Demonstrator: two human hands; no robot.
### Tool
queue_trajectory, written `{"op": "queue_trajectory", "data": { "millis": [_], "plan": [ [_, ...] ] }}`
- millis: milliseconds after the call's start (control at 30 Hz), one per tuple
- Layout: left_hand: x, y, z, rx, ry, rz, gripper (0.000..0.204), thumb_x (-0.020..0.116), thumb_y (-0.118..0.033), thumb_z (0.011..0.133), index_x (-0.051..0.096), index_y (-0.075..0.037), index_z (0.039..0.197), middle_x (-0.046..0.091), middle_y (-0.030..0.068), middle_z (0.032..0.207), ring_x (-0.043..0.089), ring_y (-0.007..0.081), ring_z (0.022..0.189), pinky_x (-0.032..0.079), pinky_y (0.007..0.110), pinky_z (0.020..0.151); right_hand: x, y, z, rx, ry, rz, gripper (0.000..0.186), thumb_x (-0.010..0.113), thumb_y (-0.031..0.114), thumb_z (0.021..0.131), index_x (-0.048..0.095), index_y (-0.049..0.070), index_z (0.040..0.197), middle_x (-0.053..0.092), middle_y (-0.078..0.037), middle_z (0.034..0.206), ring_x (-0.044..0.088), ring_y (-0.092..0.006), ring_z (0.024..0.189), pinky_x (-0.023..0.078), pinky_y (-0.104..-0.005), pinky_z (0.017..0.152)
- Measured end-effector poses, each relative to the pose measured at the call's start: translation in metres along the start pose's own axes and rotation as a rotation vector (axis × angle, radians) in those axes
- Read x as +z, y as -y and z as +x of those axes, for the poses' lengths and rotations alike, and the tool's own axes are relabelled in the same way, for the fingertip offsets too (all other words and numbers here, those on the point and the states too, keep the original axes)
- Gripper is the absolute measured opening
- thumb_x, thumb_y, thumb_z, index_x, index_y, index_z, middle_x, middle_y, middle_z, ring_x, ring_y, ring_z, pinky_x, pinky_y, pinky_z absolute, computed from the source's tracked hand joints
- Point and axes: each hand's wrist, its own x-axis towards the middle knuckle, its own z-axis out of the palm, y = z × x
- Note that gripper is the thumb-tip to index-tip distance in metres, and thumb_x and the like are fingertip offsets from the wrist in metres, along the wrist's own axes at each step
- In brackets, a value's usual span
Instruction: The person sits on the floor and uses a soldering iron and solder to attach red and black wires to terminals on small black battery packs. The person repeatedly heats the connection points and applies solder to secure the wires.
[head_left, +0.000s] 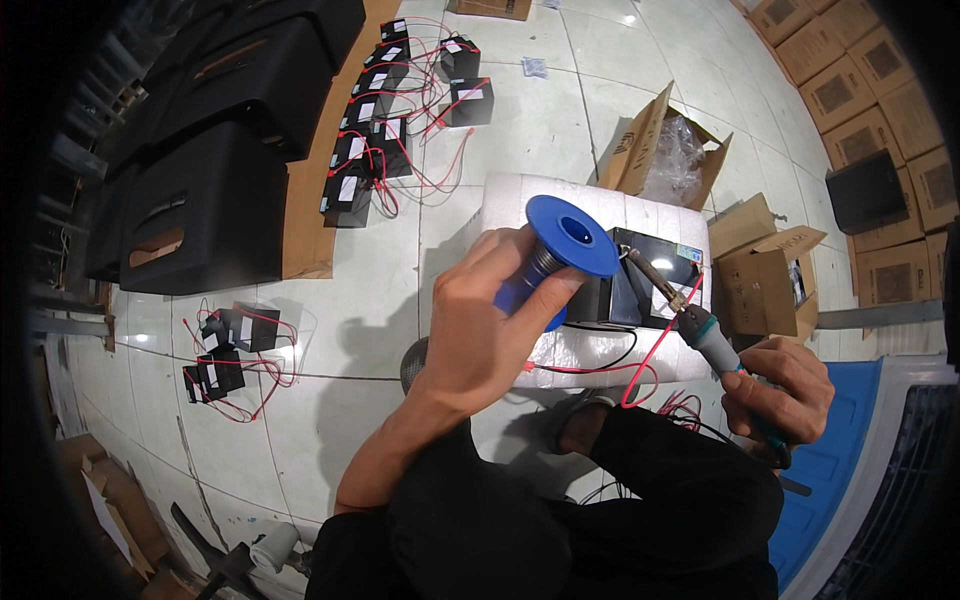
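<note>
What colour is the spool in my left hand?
The spool is blue; it shows best in the head view.

Bright light washes the glossy, pale tiled floor (545,135), leaving small glare spots near its far and left sides. Soft shadows lie on the tiles off the left edge of the white foam block (503,205). The left hand (475,315) and blue plastic spool (556,218) look sharp. Matte black plastic cases (205,210) sink into dimness; fisheye distortion bends the stacked brown cardboard cartons (885,130) beside a blackened rim.
</note>
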Motion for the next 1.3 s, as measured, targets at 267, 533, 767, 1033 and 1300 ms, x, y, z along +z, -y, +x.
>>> {"op": "queue_trajectory", "data": {
  "millis": [267,533,767,1033,1300],
  "plan": [
    [-0.007,-0.001,-0.006,-0.084,-0.142,-0.147,0.023,0.074,-0.016,0.087,0.068,-0.001,0.104,0.065,0.0093,0.09,0.062,0.0172,0.076,0.048,0.03,0.07,0.001,0.001,0.003,-0.01,-0.007,-0.014,0.032,0.079,0.008,0.068,0.068,0.002,0.097,0.06,-0.012,0.07,0.058,-0.0207,0.052,0.043,-0.0286,0.043],
    [-0.008,0.004,-0.008,-0.087,-0.138,-0.135,0.021,0.073,-0.016,0.088,0.069,-0.001,0.103,0.065,0.0085,0.091,0.06,0.0151,0.078,0.047,0.029,0.071,0.006,-0.001,-0.002,0.101,-0.166,0.083,0.022,0.075,0.01,0.079,0.066,-0.004,0.093,0.065,-0.015,0.067,0.065,-0.0243,0.054,0.052,-0.0319,0.05],
    [-0.008,0.005,-0.008,-0.097,-0.133,-0.14,0.022,0.073,-0.017,0.087,0.069,-0.002,0.102,0.065,0.0087,0.089,0.06,0.0161,0.076,0.046,0.029,0.07,0.016,-0.019,-0.015,0.158,-0.315,0.227,0.019,0.072,0.012,0.082,0.065,-0.005,0.087,0.063,-0.013,0.063,0.063,-0.0216,0.051,0.053,-0.0306,0.049],
    [-0.007,0.005,-0.007,-0.092,-0.125,-0.112,0.022,0.074,-0.018,0.087,0.069,-0.002,0.101,0.065,0.0087,0.088,0.059,0.017,0.074,0.046,0.029,0.068,0.018,-0.03,-0.02,0.158,-0.359,0.315,0.019,0.072,0.012,0.082,0.066,-0.006,0.085,0.062,-0.012,0.06,0.063,-0.0213,0.049,0.052,-0.0297,0.047],
    [-0.007,0.005,-0.007,-0.082,-0.123,-0.099,0.021,0.074,-0.018,0.087,0.07,-0.001,0.1,0.064,0.0083,0.087,0.059,0.0164,0.074,0.045,0.029,0.067,0.015,-0.034,-0.02,0.124,-0.315,0.314,0.02,0.074,0.012,0.081,0.066,-0.006,0.086,0.063,-0.013,0.062,0.063,-0.0216,0.051,0.052,-0.0303,0.047]
  ]
}}
